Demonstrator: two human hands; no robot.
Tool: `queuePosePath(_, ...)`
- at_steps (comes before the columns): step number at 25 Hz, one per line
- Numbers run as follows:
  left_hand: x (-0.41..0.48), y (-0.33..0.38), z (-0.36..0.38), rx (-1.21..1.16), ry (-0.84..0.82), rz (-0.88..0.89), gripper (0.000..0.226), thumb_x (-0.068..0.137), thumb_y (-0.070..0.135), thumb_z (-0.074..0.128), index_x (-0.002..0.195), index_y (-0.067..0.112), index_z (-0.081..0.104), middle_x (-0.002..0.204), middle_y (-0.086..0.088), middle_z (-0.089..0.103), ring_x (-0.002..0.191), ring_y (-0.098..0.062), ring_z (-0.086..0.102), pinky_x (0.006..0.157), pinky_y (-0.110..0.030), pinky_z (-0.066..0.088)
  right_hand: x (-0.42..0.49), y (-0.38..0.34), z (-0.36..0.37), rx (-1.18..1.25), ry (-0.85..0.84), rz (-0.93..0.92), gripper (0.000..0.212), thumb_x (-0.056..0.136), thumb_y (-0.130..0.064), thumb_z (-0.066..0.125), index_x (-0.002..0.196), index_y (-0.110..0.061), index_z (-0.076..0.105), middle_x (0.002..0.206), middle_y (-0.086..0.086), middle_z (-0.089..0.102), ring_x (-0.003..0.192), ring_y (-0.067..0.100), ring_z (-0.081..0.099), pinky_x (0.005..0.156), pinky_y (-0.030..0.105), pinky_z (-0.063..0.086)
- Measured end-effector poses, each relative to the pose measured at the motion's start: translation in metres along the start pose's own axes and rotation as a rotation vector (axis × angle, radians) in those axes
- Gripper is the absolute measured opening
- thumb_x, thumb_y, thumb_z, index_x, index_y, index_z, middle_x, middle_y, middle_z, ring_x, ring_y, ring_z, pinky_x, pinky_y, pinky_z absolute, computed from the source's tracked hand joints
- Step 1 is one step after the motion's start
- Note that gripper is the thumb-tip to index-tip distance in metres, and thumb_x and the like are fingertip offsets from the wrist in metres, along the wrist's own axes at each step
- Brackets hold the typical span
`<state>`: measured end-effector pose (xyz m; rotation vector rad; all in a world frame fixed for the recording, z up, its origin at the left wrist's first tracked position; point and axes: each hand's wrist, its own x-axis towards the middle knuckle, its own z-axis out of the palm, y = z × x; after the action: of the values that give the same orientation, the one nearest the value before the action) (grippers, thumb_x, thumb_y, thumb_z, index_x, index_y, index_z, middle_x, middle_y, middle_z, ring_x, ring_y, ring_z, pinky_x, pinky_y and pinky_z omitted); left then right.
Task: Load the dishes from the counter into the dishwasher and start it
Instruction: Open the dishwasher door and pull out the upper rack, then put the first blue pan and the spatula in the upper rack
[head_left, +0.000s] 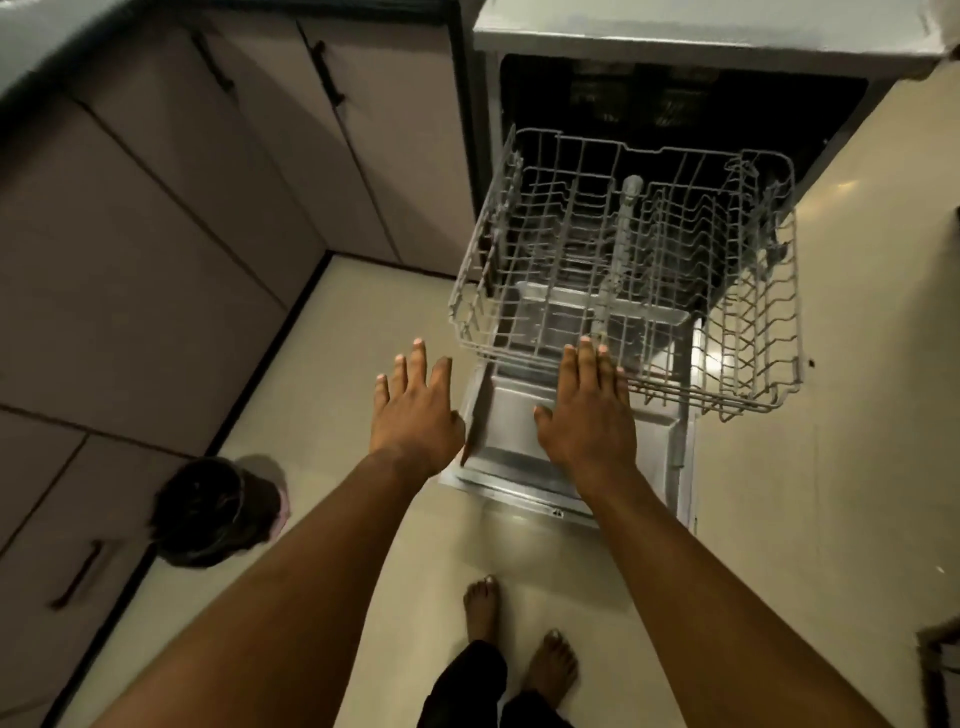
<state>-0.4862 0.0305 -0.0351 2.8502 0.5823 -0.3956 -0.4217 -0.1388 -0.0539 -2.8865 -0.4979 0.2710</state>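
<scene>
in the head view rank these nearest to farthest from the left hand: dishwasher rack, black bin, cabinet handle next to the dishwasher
1. dishwasher rack, pulled out just right of the left hand
2. black bin, on the floor, lower left
3. cabinet handle, far off, upper left

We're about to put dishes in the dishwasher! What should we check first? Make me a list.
1. Dishwasher door folded down: ok.
2. Rack pulled out over the door: ok.
3. Rack has room, no dishes in it: ok.
4. Left hand and right hand open, holding nothing: ok.
5. Dishes close by: cannot tell, none in view.
6. Bin on the floor, off to the left of the feet: ok.
</scene>
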Motion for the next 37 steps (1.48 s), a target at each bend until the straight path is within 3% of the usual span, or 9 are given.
queuePosePath(6, -0.057, -0.037, -0.063, -0.09, 0.104, -0.175, 0.071, 0.096, 0.03, 0.048, 0.157, 0.02, 0.012, 0.164, -0.011, -0.006, 0.151, -0.032, -0.001, 0.122, -0.048, 0.005, -0.029, -0.084, -0.055, 0.07, 0.025, -0.155, 0.082, 0.095, -0.045, 0.048, 0.154, -0.008, 0.004, 0.162, 0.013, -0.001, 0.149, 0.03, -0.004, 0.119, 0.043, -0.003)
queuePosePath(14, -0.032, -0.108, -0.152, -0.125, 0.267, -0.236, 0.072, 0.095, 0.026, 0.045, 0.157, 0.021, 0.009, 0.165, -0.01, -0.005, 0.151, -0.032, -0.002, 0.121, -0.049, 0.004, 0.016, -0.186, -0.117, -0.051, 0.105, -0.329, 0.081, 0.097, -0.046, 0.044, 0.155, -0.01, -0.001, 0.162, 0.011, -0.006, 0.149, 0.028, -0.007, 0.122, 0.043, 0.0)
queuePosePath(24, 0.022, -0.255, -0.252, -0.147, 0.408, -0.163, 0.072, 0.097, 0.029, 0.045, 0.158, 0.022, 0.007, 0.165, -0.011, -0.005, 0.151, -0.033, -0.002, 0.122, -0.05, 0.006, 0.078, -0.354, -0.161, -0.024, 0.231, -0.302, 0.081, 0.098, -0.045, 0.044, 0.154, -0.01, -0.002, 0.162, 0.011, -0.008, 0.149, 0.027, -0.009, 0.121, 0.041, -0.001)
queuePosePath(37, 0.103, -0.342, -0.306, -0.141, 0.399, -0.146, 0.073, 0.097, 0.031, 0.047, 0.157, 0.024, 0.005, 0.165, -0.01, -0.008, 0.151, -0.033, -0.006, 0.122, -0.05, 0.004, 0.166, -0.467, -0.152, 0.008, 0.255, -0.346, 0.081, 0.097, -0.043, 0.047, 0.155, -0.011, 0.001, 0.162, 0.01, -0.004, 0.149, 0.026, -0.006, 0.122, 0.041, 0.001)
